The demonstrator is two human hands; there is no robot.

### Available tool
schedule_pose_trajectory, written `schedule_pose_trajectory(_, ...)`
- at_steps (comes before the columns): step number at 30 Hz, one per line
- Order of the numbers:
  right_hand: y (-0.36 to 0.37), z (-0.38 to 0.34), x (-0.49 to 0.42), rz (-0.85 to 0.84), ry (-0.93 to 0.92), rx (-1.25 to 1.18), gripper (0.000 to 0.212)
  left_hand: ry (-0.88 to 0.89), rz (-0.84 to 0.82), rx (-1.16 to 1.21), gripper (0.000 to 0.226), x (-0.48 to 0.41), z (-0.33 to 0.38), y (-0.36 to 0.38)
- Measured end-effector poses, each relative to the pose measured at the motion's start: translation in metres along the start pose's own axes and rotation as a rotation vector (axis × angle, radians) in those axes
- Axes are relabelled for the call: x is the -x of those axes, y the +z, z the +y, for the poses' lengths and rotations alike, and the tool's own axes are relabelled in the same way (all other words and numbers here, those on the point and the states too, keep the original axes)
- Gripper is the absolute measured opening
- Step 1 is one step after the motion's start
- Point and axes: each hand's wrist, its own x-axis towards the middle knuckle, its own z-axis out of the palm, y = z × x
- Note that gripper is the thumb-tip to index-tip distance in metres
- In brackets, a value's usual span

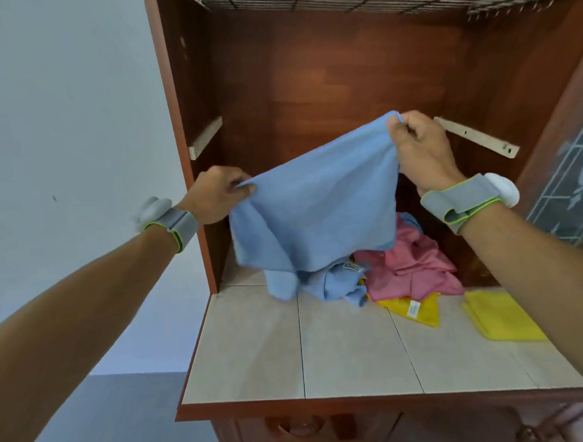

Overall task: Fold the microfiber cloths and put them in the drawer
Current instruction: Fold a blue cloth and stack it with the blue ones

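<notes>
Blue microfiber cloth (317,202) held up over tiled counter (344,350), left hand (214,197) and right hand (420,149) each pinching one top corner, well apart, likely to spread it flat for folding. Folded yellow cloth (503,317) lies aside; drawer (294,431) below, shut.

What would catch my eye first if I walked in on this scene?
Probably the blue cloth, held up by two corners between the left hand and the right hand in front of a wooden cabinet. Below it, a crumpled pink cloth lies on the tiled counter, with a folded yellow cloth at right.
</notes>
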Motion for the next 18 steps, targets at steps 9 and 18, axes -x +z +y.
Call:
schedule_pose_trajectory(9, -0.022, 0.004, 0.005, 0.045, 0.007, 0.462, 0.041, 0.094, 0.195, -0.020, 0.022, -0.007, 0.019, -0.021)
schedule_pose_trajectory(18, 0.024, -0.047, 0.042, -0.427, -0.366, 0.289, 0.010, 0.232, -0.291, -0.213, 0.018, -0.013, 0.068, -0.005)
